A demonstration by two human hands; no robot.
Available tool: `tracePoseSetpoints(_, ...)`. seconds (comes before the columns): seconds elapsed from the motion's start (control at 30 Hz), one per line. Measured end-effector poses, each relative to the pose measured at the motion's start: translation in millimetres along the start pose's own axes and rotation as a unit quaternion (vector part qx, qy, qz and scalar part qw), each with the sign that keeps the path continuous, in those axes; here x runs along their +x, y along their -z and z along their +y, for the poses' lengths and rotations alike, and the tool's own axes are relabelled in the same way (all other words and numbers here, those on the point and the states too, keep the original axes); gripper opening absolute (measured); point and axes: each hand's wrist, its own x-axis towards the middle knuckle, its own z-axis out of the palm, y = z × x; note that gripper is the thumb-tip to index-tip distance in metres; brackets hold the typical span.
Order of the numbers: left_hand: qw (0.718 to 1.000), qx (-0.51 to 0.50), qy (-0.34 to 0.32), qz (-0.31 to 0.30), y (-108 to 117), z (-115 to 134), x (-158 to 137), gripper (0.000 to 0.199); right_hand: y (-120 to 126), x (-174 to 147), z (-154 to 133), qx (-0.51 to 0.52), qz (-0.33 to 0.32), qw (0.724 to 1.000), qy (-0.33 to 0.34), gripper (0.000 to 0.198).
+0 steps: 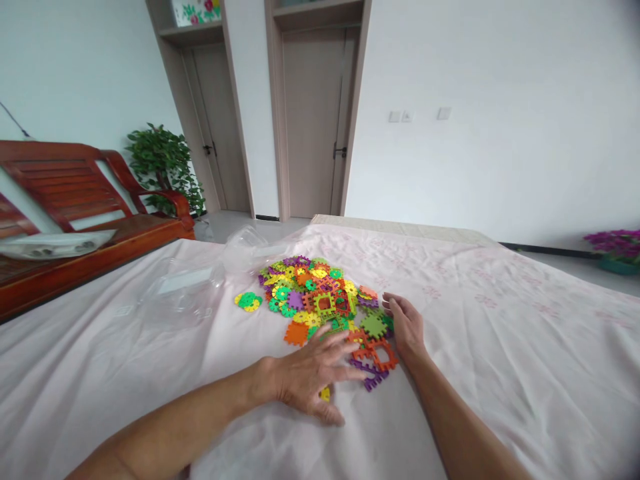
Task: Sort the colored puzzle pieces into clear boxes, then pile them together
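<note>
A heap of colourful plastic building pieces [320,293] lies on the pale pink cloth [475,373]. Among them are notched squares, square frames and round flower-like discs. My left hand [317,373], palm down with spread fingers, reaches over the near edge of the heap. A yellow piece [325,394] shows beside its thumb. Against the heap's right side stands my right hand [406,325], on edge with its fingers bent, close to a green square piece [374,326]. Orange frames [384,355] and purple pieces [373,377] lie between the hands. I see nothing held.
Clear plastic containers [185,293] lie left of the heap, and a small cluster of green and yellow discs [249,301] sits apart. Beyond the left edge of the cloth is a wooden bench [85,193]. A potted plant [163,163] and two doors stand behind.
</note>
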Motion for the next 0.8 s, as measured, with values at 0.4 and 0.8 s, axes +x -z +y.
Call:
tracePoseSetpoints(0.4, 0.943, 0.207, 0.201, 0.163, -5.1, -71.4, -5.9, 0.044, 2.3, 4.9, 6.3, -0.039, -0.003, 0.999, -0.013, 0.040)
tracePoseSetpoints(0.8, 0.764, 0.093, 0.624, 0.134, -11.0, -125.4, -35.2, 0.065, 0.4, 6.4, 7.4, -0.062, -0.007, 0.998, -0.015, 0.040)
